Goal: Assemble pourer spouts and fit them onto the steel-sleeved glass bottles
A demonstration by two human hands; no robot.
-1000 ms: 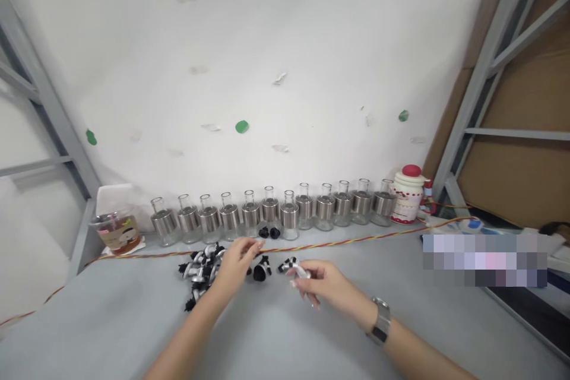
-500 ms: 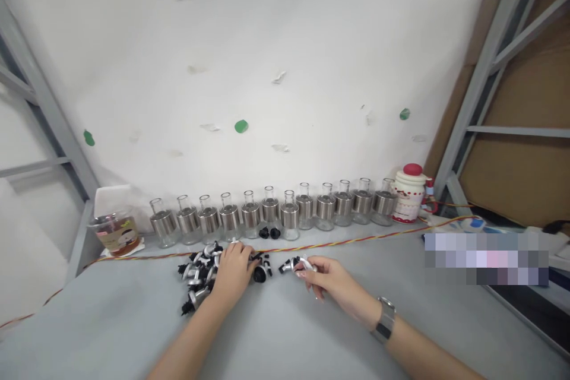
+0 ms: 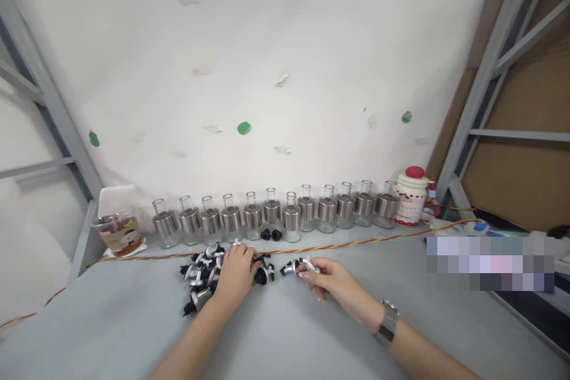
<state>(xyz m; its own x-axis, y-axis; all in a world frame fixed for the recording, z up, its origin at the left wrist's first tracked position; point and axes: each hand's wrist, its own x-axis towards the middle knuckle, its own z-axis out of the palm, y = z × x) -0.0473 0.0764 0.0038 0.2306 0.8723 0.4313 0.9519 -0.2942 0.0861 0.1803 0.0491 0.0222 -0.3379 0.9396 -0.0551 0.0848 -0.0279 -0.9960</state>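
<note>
In my right hand [image 3: 328, 278], thumb and fingertips are pinched around a silver-and-black bottle pourer [image 3: 293, 267] with a white part; its black end points left, just above or on the table. My left hand [image 3: 239, 273] is curled over the right side of a pile of similar pourers [image 3: 198, 278]. Its fingertips are hidden among them, so what they grip cannot be made out. Right beside its thumb are a black round pourer base [image 3: 260, 275] and small black spout pieces [image 3: 271, 271].
Several glass bottles with steel sleeves [image 3: 231, 215] stand along the wall. Two black caps [image 3: 271, 235] lie before them. A twisted red-yellow cord [image 3: 333, 246] crosses the table. A plastic tub [image 3: 119, 236] is at left, a cream jar with red lid [image 3: 408, 199] at right.
The view has shifted slightly. Both hands keep nearly the same places and grips; the pourer in my right hand has turned a little.
</note>
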